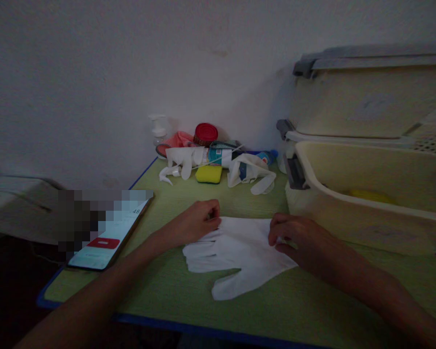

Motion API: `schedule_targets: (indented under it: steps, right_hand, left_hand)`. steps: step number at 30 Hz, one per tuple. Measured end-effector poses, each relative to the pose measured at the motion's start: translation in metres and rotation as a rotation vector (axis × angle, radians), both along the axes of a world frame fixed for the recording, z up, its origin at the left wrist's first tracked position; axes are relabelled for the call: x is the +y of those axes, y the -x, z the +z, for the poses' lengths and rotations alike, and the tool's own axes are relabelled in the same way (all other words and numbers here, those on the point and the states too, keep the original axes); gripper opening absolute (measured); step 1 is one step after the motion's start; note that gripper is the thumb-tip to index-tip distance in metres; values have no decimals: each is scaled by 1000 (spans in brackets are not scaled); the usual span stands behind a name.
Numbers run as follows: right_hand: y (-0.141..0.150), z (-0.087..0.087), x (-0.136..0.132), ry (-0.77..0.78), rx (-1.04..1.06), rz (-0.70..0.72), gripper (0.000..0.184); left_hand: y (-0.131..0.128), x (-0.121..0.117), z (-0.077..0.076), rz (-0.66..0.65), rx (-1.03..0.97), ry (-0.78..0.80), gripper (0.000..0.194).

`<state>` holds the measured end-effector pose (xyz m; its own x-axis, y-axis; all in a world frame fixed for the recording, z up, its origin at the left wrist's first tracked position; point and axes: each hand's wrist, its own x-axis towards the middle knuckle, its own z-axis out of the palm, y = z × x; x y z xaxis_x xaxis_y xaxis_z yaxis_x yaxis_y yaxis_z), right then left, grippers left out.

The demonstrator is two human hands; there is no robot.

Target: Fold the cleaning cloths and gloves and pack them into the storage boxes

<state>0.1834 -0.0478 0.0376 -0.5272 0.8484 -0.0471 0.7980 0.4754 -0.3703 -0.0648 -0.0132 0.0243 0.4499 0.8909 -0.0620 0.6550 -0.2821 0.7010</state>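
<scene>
A white glove (240, 252) lies flat on the green tabletop, its fingers pointing left and its thumb toward the front edge. My left hand (202, 220) is closed at the far edge of the glove, near the base of its fingers, with thumb and forefinger pinched on it. At the cuff end, my right hand (288, 235) has its fingers curled and pinching the material. The fingertips of both hands are partly hidden.
Behind the glove are a yellow sponge (209, 174), more white gloves (250, 169), a pump bottle (159, 128) and a red roll (206, 133). A phone (105, 242) lies at the left edge. To the right stands a cream bin (349, 218) with its lid (366, 102) raised.
</scene>
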Motion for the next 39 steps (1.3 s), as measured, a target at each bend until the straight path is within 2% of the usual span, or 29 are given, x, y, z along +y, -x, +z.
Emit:
schedule_targets:
  steps: [8, 17, 23, 28, 33, 39]
  right_hand:
    - [0, -6, 3, -8, -17, 4, 24]
    - [-1, -1, 0, -3, -63, -3, 20]
    - [-4, -4, 2, -15, -72, 37, 17]
    - [-3, -4, 3, -30, -79, 61, 18]
    - [-2, -2, 1, -108, -50, 91, 19]
    - [14, -1, -7, -263, 102, 179, 28]
  left_hand:
    - [-9, -4, 5, 34, 103, -26, 10]
    - [-12, -7, 6, 36, 186, -61, 8]
    - [-12, -7, 5, 13, 226, -106, 7]
    - [-9, -7, 6, 22, 172, -71, 10]
    - [0, -2, 7, 15, 19, 32, 12]
    - [8, 1, 16, -57, 75, 15, 20]
